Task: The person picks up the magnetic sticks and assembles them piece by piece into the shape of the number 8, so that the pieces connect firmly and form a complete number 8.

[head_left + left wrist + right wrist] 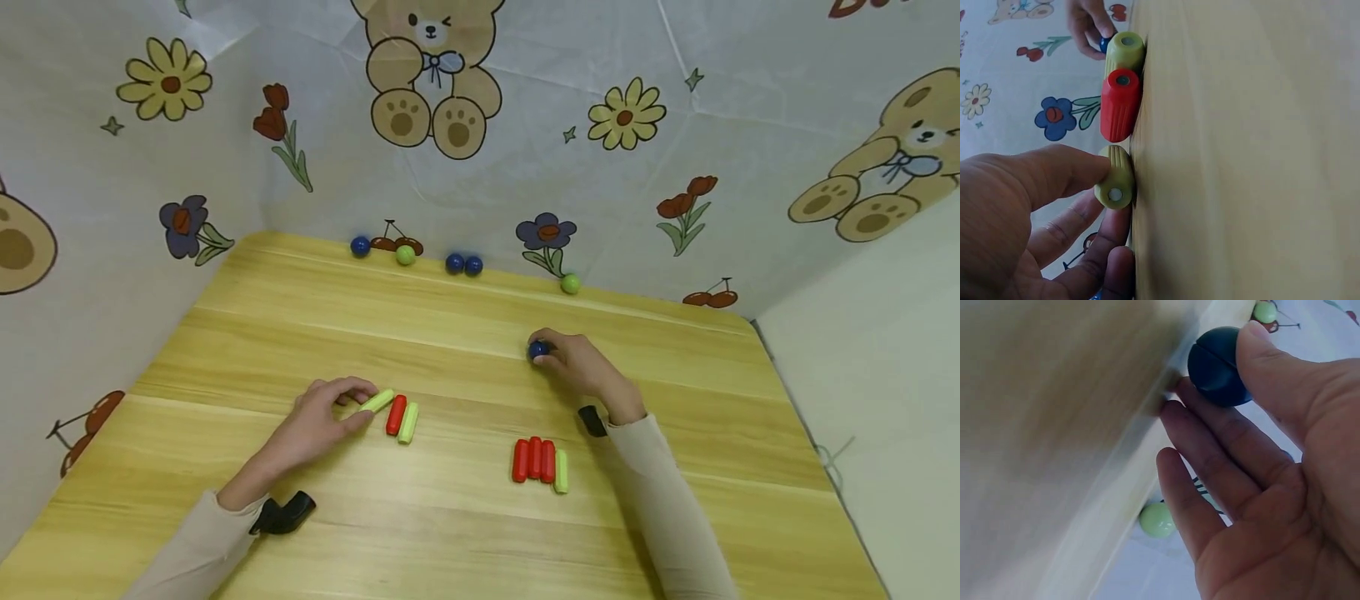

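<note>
My left hand [318,421] pinches a yellow-green rod [1117,181] between thumb and fingers, low at the tabletop. The rod has fluted sides and a grey disc in its end. Close beside it lie a red rod [397,415] and another yellow-green rod [408,423]. Farther right, my right hand [581,367] holds a dark blue ball [1216,365] between thumb and index finger, its other fingers extended. A seam line runs across the ball. Whether the ball touches the table cannot be told.
Three red rods [535,458] and a yellow-green rod [562,472] lie side by side at centre right. Along the table's back edge sit several balls: a blue ball [361,246], green balls [406,255] and a blue pair [455,263]. A printed cloth [480,192] hangs behind the wooden table [420,542].
</note>
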The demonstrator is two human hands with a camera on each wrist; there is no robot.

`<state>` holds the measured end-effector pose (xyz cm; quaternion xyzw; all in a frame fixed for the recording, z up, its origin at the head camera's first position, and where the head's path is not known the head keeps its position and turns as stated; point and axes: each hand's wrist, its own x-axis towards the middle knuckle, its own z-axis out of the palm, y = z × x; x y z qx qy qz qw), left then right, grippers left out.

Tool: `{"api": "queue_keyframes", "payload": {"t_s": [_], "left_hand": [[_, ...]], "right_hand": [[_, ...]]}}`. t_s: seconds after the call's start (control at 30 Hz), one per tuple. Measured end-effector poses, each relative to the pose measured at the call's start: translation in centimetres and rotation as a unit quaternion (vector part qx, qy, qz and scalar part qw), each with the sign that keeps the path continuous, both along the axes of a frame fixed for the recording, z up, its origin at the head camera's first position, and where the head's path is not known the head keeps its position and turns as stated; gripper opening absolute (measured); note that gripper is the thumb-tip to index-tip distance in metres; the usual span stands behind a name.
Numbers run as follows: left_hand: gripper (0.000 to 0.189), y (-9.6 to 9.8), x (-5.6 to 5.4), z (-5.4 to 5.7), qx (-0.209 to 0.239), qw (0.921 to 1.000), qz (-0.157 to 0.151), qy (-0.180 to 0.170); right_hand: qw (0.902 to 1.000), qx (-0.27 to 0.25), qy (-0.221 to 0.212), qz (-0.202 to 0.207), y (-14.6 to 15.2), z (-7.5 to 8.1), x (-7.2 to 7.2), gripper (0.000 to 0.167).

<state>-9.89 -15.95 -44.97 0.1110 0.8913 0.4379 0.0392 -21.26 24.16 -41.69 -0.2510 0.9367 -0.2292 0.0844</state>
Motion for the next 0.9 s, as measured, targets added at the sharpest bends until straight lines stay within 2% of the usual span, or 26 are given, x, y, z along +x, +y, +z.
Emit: {"api": "queue_keyframes", "payload": {"t_s": [0.17,0.53,0.9], "left_hand": [[0.023,0.2,-0.8,0.3,-0.014,0.9996,-0.009,0.021],[0.026,1.3,-2.7,1.4,0.027,0.9995,-0.01,0.014],[0.024,4.5,-5.2,2.1,0.056,0.9974,-0.046,-0.003]], "right_hand": [[0.9998,-0.019,0.006,0.008,0.1,-0.2,1.3,0.026],[0.9989,-0.037,0.03,0.001,0.2,-0.1,2.1,0.03],[0.9994,-0.021,0.014,-0.025,-0.2,0.5,2.3,0.031]]}}
